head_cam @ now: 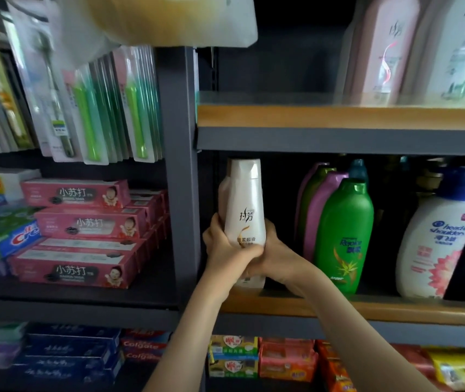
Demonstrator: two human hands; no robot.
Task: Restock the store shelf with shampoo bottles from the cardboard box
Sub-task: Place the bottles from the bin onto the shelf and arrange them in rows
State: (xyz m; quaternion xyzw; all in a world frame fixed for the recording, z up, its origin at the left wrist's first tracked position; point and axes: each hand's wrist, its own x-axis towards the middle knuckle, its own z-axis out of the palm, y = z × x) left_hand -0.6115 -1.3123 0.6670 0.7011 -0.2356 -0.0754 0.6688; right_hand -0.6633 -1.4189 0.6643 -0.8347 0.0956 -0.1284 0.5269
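Well, both hands are wrapped tight round the low part of the tall cream-white plastic shampoo bottle [244, 210], the left hand [224, 250] on one side and the right hand [278, 251] on the other, touching in front. The bottle stands up straight at the left end of the brown wooden shelf [395, 309], near the grey metal post [180, 165] and apart from the big green plastic bottle [344, 236]. I cannot tell if its bottom sits on the board. It looks hard, smooth and slippery, and likely heavy if full, so holding the bottom half with two hands seems smart.
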